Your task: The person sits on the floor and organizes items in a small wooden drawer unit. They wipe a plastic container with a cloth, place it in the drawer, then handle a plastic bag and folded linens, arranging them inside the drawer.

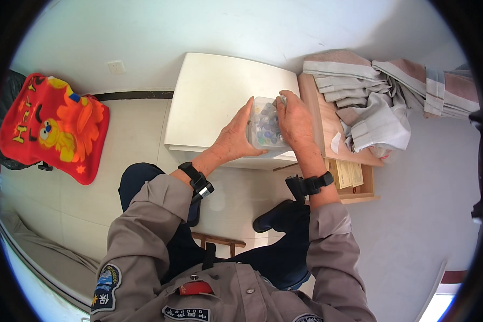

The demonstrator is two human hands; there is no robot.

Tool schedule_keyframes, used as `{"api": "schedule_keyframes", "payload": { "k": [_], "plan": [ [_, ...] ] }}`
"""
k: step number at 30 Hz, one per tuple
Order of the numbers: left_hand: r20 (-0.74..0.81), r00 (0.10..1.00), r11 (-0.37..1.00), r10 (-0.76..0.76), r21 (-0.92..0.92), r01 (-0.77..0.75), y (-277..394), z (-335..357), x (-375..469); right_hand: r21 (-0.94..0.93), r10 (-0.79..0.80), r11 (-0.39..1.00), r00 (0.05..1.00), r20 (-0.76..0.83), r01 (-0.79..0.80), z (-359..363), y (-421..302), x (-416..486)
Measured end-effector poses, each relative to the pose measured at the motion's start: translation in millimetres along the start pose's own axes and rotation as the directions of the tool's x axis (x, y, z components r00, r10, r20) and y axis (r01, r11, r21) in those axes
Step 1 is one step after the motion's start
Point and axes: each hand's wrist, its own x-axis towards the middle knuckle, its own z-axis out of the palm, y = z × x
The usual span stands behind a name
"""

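A translucent plastic box [264,143] holds several small round pieces [267,124], some clear, blue or green, that look like glass marbles. My left hand [235,135] grips the box along its left side, thumb near the far corner and fingers under the near edge. Over the box's right rim lies my right hand [296,120], with a small crumpled greyish piece [281,99], perhaps cloth, pinched at its fingertips. The fingers partly cover the contents. Beneath the box is a white cabinet [225,92], close to its right front corner.
Right of the cabinet, a wooden nightstand [330,137] bears folded striped fabric [370,88]; its open drawer [348,181] contains yellowish booklets. A red cartoon-print cover [64,129] drapes something at left. A wooden stool [221,240] is beneath me, and a wall socket [116,67] is behind.
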Motion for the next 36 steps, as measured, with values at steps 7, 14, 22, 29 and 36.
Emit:
{"api": "schedule_keyframes", "payload": {
  "k": [7, 14, 22, 29, 36],
  "plan": [
    [-0.01, 1.0, 1.0, 0.015, 0.024, -0.015, -0.9, 0.6, 0.2, -0.025, 0.048, 0.999, 0.998, 0.044, -0.046, 0.7, 3.9, 6.5],
    [0.027, 0.999, 1.0, 0.02, 0.004, -0.02, -2.7, -2.9, 4.4, -0.096, 0.075, 0.993, 0.986, 0.149, -0.062, 8.2, 13.5, 34.8],
    [0.083, 0.997, 1.0, 0.006, 0.001, -0.006, -6.9, -36.4, 17.2, -0.207, 0.263, 0.952, 0.95, 0.166, -0.227, 7.8, 27.5, 32.5],
    [-0.111, 0.985, 0.978, 0.13, 0.175, -0.109, 18.2, -38.9, 14.7, -0.235, 0.401, 0.902, 0.904, 0.146, -0.362, -2.3, 32.0, 17.2],
    [-0.007, 0.976, 0.838, 0.217, 0.514, -0.182, 70.1, 13.0, 4.5, -0.185, 0.46, 0.878, 0.885, 0.072, -0.442, 0.5, 23.6, 10.5]
  ]
}}
